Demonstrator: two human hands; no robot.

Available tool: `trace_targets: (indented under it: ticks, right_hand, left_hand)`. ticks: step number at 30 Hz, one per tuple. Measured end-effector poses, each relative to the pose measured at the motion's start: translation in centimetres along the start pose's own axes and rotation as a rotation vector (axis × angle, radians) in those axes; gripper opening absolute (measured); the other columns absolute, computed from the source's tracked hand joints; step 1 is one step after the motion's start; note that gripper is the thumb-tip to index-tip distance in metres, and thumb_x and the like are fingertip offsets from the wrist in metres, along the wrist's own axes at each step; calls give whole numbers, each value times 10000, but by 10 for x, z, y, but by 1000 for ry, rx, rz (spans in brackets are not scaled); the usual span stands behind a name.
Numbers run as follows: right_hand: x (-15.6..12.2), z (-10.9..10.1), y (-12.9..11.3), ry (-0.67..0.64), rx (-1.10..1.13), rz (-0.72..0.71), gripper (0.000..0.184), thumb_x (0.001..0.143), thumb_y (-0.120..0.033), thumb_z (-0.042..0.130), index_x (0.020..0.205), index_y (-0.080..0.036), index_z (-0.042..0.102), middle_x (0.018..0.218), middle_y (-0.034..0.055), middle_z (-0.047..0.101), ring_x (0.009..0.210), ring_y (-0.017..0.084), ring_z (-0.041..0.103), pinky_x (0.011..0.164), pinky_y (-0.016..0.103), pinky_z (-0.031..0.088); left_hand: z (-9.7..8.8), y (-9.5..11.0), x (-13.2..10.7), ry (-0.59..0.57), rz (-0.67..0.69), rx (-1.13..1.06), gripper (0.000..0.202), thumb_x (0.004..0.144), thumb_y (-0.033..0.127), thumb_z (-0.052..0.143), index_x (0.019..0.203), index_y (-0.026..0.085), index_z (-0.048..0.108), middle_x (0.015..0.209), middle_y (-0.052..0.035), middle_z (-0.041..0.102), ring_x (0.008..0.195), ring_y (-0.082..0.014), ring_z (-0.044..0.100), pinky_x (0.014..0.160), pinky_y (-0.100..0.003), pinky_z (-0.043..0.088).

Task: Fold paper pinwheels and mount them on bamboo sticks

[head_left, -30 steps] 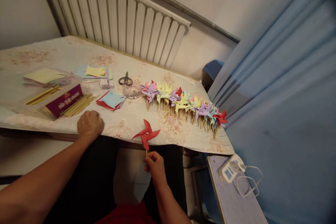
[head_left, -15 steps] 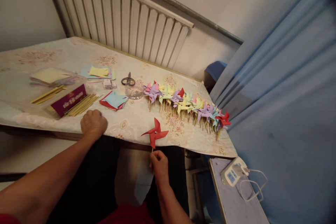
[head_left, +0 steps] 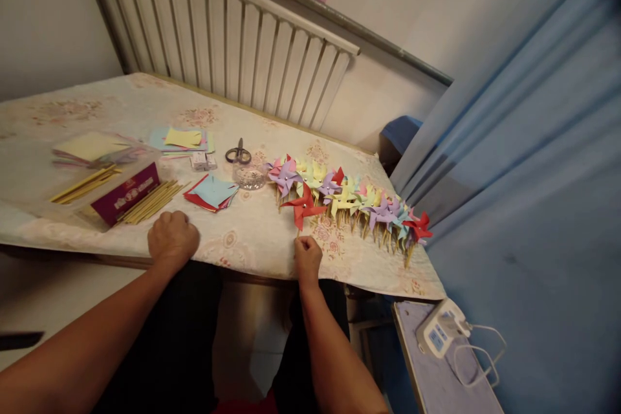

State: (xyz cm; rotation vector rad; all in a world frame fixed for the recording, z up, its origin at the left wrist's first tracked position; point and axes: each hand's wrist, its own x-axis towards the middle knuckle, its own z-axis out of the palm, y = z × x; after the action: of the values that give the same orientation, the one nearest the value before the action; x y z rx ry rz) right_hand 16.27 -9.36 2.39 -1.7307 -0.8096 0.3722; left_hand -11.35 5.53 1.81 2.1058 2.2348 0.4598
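Note:
My right hand (head_left: 308, 259) is closed round the stick of a red paper pinwheel (head_left: 304, 206), held over the table just in front of the row of pinwheels. That row of finished pinwheels (head_left: 371, 207), in purple, yellow, green, blue, pink and red, lies on the table to the right. My left hand (head_left: 173, 236) rests as a fist on the table's front edge; whether anything is inside it is hidden. Beside it lie a bundle of wooden sticks (head_left: 151, 202) and a stack of cut paper squares (head_left: 212, 193), blue on top of red.
Farther back are scissors (head_left: 238, 153), a clear dish of small pins (head_left: 251, 177), small boxes (head_left: 202, 161) and more coloured paper (head_left: 183, 138). A plastic box with a purple label (head_left: 126, 194) stands left. A power strip (head_left: 442, 328) sits on a low stand at right.
My right hand has moved forward and to the right, carrying the red pinwheel from the table's edge up to the row. My left hand stays in place.

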Motion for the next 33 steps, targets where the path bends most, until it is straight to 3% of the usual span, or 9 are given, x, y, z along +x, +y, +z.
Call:
trace_targets:
  ticks: [6,13,33]
  right_hand:
    - [39,34,4,77,-80,-95,173,775,-291,510,662,-203,608,700,15,646,698,181,564,706,283,428]
    - [61,61,12,127,-155,-128,128,781,-231,517,669,-210,576,723,39,646,720,199,550,733,300,412]
    - [80,78,17,195,-298,-135,175,835,-185,506,740,-189,652,768,68,686,746,210,563,737,302,398]
  left_hand:
    - [-1,1,-1,-5,0,20,392,916,246,368,1071,97,696,1093,-222,645,1006,-331,611,786,-407,454]
    - [2,-1,-1,21,16,35,381,913,261,375,1058,108,692,1068,-207,644,989,-329,614,764,-402,447]
    - [1,-1,-2,7,29,30,379,916,262,375,1074,117,686,1082,-195,644,1016,-330,605,784,-406,437]
